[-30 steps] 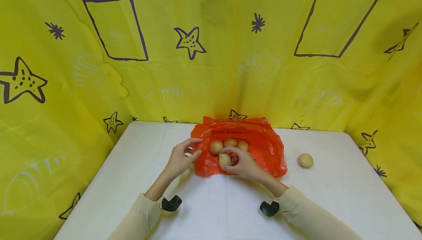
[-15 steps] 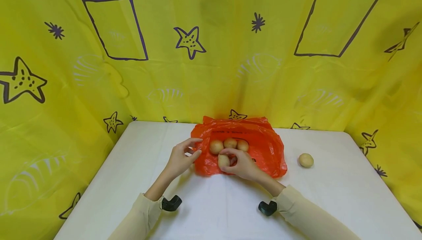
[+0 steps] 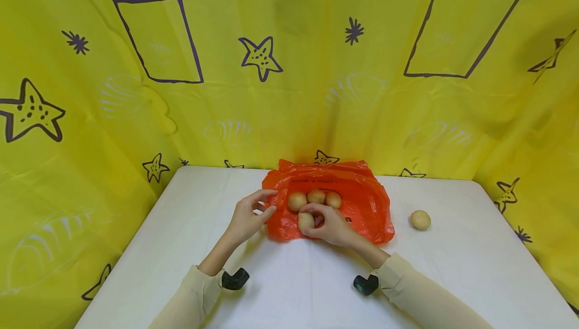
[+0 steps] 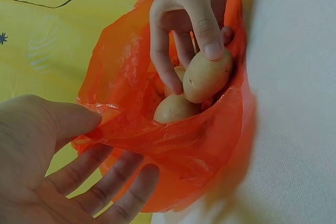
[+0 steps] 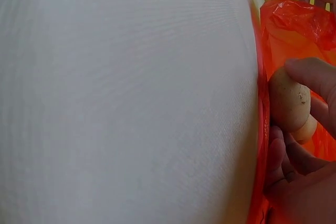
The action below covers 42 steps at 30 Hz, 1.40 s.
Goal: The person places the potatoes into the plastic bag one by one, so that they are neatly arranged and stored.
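An orange-red plastic bag (image 3: 368, 208) lies with its mouth open toward me near the table's back edge. Three potatoes sit together inside it, the left one (image 3: 296, 202) closest to my left hand. My right hand (image 3: 333, 226) reaches into the bag mouth and grips another potato (image 4: 207, 76) between thumb and fingers, just in front of those three. At the bag's left rim, my left hand (image 3: 246, 217) pinches the plastic edge between thumb and index finger; its other fingers extend behind the film. Part of the held potato is hidden by my right fingers.
One more potato (image 3: 420, 220) rests on the white-covered table (image 3: 289, 289), right of the bag. A yellow patterned curtain (image 3: 289, 108) rises behind the table and along both sides. A dark wrist camera (image 3: 235, 279) sits at each cuff.
My right hand has shifted slightly left and lower with the potato in its grip. The left hand holds its place at the bag's rim.
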{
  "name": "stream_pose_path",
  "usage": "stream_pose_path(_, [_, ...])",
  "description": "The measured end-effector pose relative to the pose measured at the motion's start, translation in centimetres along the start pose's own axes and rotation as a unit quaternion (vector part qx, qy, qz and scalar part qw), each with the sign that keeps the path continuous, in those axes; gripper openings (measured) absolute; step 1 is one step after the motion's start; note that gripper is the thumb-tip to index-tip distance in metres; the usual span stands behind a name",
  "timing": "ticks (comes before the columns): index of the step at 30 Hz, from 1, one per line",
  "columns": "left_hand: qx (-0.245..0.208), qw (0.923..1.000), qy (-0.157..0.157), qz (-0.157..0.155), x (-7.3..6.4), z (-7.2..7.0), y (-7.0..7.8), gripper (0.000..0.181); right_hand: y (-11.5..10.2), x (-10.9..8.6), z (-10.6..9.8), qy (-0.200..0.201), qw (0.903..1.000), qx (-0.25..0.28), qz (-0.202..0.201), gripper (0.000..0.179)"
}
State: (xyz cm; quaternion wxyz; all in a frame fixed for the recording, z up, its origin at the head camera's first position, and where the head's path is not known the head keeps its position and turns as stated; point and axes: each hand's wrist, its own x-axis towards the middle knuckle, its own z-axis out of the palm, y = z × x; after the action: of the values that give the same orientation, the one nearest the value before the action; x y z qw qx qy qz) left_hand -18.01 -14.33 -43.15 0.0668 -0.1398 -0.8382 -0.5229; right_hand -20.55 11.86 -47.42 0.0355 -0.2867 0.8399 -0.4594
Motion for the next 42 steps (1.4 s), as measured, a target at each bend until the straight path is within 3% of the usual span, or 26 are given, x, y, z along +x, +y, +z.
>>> stream_pose_path(12, [-0.001, 1.0000, 0.000, -0.003, -0.1, 0.0, 0.3, 0.036, -0.1, 0.0, -0.1, -0.015, 0.9998, 0.002, 0.011, 0.045])
stream_pose_path(30, [-0.007, 1.0000, -0.001, 0.000, -0.1, 0.1, 0.0, 0.036, 0.0, -0.1, -0.3, -0.020, 0.9997, 0.004, -0.011, 0.046])
stream_pose_path(42, [-0.001, 1.0000, 0.000, -0.005, -0.1, 0.0, 0.0, 0.036, -0.3, -0.5, -1.5, -0.058, 0.9978, 0.030, 0.000, 0.055])
